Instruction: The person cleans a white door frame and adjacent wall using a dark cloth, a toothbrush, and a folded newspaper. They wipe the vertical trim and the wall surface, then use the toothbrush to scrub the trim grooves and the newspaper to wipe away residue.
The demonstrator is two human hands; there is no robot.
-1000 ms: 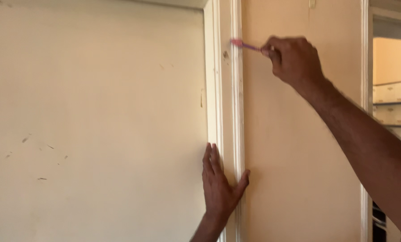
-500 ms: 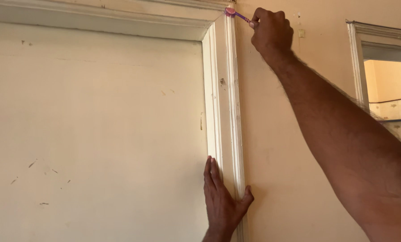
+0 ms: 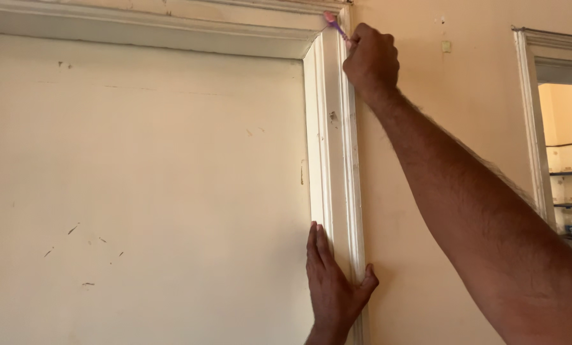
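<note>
Pink brush [image 3: 334,24] gripped in right hand [image 3: 370,61] at white door trim [image 3: 337,160]; left hand [image 3: 334,284] flat, open, cream wall [image 3: 139,191].

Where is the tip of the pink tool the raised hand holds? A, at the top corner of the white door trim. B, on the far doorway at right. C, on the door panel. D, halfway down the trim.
A: the right hand holds the pink tool with its tip at the upper corner of the white door trim.

We see a cream wall [image 3: 139,191], scuffed with small dark marks, carrying an upright white moulded door frame [image 3: 337,160] whose top rail runs leftward, and against that frame our left hand [image 3: 334,287] lies flat while a pink tool [image 3: 334,24] touches its upper corner.
</note>
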